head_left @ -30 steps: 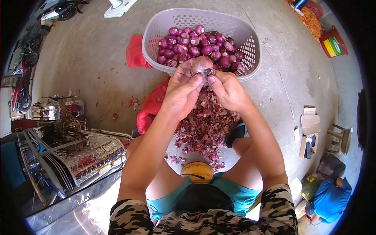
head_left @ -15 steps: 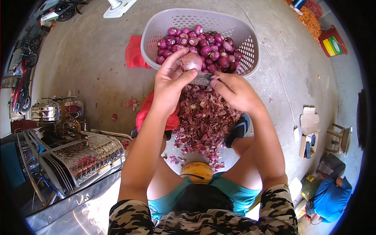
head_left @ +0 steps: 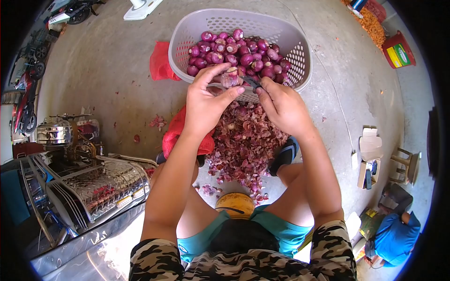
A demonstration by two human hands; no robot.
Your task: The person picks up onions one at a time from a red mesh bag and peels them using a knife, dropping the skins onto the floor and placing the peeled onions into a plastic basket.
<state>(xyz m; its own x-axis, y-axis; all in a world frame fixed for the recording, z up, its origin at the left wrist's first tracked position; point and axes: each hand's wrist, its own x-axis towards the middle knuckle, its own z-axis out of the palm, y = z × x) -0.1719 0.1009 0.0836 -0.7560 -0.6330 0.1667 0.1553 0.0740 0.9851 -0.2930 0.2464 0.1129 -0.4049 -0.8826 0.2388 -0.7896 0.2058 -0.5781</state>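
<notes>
Between its thumb and fingers my left hand (head_left: 205,98) holds an onion (head_left: 230,78), with the cut end facing up. My right hand (head_left: 282,104) is closed around a small dark knife (head_left: 251,82), whose blade points at the onion's right side. Both hands are over the near rim of a grey perforated basket (head_left: 187,29). Inside it lie several purple peeled onions (head_left: 246,59). Below the hands, a heap of dry onion skins (head_left: 248,140) covers the floor between my feet.
A red mesh bag (head_left: 201,140) lies left of the skins, another red piece (head_left: 161,61) beside the basket. A yellow container (head_left: 234,205) is between my legs. Shiny metal machinery (head_left: 103,182) stands at left. A person in blue (head_left: 396,239) is at lower right, near a wooden stool (head_left: 404,166).
The onion in my left hand has turned, so its end now faces up. My right hand has tilted the knife, its blade now pointing up and left.
</notes>
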